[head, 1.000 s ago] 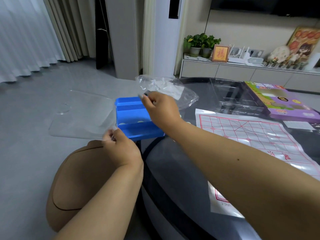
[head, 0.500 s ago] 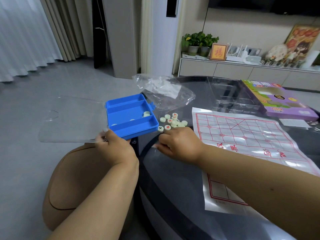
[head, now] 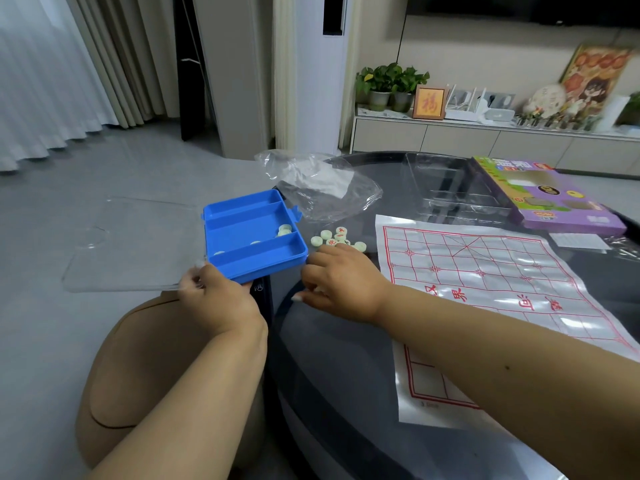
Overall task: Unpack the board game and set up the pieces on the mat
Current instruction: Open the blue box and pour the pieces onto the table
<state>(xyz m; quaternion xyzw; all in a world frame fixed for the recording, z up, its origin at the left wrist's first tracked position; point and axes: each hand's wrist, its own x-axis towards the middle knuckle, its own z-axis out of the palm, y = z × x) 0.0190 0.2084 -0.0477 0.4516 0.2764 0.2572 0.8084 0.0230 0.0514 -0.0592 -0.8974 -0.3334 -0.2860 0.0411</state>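
Several pieces [head: 337,239] beside crumpled bag [head: 322,188]

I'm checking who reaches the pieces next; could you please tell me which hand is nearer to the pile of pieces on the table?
Right. The right hand lies at the pile, its fingers right at the nearest pieces. The left hand is farther off, holding the blue tray.

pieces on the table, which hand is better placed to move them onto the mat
Right. The right hand already rests by the loose pieces, and the mat lies on that side. The left hand is busy holding the blue tray and its clear lid.
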